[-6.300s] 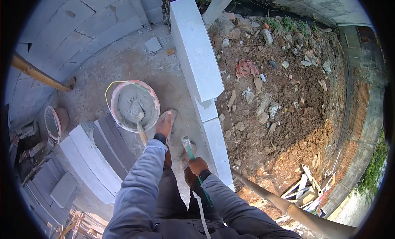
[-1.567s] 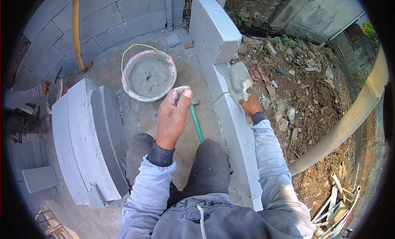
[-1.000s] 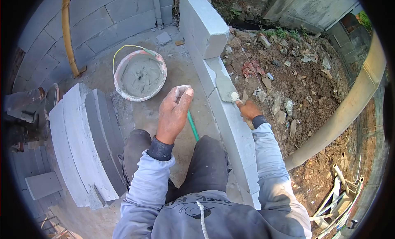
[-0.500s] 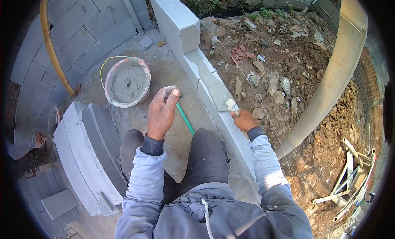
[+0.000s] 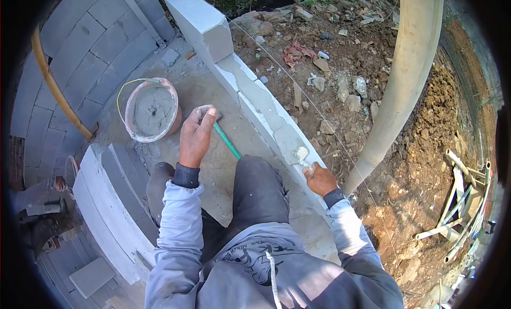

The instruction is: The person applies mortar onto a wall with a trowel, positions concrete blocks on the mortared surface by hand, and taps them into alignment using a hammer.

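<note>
My right hand [image 5: 320,179] grips a trowel [image 5: 289,143] by its handle. The blade is coated in grey mortar, with a pale lump near the handle, and lies on the top of a low wall of light blocks [image 5: 250,111]. A strip of wet mortar [image 5: 255,93] runs along that top up to a large upright block [image 5: 199,21]. My left hand [image 5: 196,136] hovers over the floor, fingers curled and thumb against them, with nothing visible in it. Beneath it lies a tool with a green handle [image 5: 227,141]. A bucket of mortar [image 5: 174,99] stands just beyond.
Stacked blocks [image 5: 101,208] stand at my left, and another person's hand [image 5: 61,184] shows past them. A taut string [image 5: 319,114] runs along the wall's outer side. A thick bamboo pole [image 5: 396,85] leans over the rubble [image 5: 340,91]. Bamboo pieces [image 5: 458,202] lie at right.
My right hand has drawn the trowel along the wall top toward my body, and more mortar shows behind the blade. My left hand stays raised. The whole view has shifted slightly.
</note>
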`<state>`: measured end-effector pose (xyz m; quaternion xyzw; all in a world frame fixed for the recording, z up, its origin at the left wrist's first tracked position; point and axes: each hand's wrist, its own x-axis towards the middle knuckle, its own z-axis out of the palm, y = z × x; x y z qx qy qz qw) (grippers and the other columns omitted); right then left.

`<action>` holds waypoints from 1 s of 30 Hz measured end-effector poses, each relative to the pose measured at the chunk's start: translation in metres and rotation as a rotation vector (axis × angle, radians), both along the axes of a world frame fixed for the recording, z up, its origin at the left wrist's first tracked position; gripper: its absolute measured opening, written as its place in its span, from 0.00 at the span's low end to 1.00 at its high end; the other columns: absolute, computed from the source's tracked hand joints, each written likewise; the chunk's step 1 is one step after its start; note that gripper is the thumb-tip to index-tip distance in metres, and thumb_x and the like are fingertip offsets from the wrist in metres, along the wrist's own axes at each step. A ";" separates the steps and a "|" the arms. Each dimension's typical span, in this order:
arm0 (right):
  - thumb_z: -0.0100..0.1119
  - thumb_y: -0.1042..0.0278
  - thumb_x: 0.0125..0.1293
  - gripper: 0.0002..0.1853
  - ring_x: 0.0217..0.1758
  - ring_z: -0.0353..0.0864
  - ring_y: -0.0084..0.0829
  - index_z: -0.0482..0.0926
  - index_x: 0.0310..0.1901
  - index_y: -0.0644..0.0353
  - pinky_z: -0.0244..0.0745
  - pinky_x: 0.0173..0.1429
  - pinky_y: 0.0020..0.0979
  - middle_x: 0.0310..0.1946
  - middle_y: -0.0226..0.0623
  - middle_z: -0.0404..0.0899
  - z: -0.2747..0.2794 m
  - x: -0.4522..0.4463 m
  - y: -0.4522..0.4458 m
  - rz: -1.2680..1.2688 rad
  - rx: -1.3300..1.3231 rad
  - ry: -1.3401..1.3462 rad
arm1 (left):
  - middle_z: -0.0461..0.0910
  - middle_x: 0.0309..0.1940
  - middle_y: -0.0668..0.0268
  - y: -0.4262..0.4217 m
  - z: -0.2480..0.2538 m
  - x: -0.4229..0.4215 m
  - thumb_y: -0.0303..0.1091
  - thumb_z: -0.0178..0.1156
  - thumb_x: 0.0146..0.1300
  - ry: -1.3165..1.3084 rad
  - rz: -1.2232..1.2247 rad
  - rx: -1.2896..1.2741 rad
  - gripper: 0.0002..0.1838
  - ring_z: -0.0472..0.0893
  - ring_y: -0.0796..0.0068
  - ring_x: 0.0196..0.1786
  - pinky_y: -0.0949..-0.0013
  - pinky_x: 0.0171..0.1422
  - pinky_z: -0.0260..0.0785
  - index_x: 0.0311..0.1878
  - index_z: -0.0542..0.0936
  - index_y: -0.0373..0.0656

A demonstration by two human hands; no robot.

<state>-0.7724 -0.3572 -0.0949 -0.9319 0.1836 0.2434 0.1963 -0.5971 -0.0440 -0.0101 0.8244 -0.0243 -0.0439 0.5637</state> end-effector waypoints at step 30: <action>0.68 0.51 0.55 0.26 0.41 0.81 0.56 0.73 0.45 0.65 0.74 0.45 0.49 0.35 0.56 0.81 -0.157 -0.050 0.117 -0.781 0.099 -0.352 | 0.78 0.38 0.67 -0.002 0.014 0.000 0.42 0.56 0.70 0.102 -0.333 0.246 0.18 0.75 0.80 0.40 0.74 0.48 0.67 0.51 0.77 0.34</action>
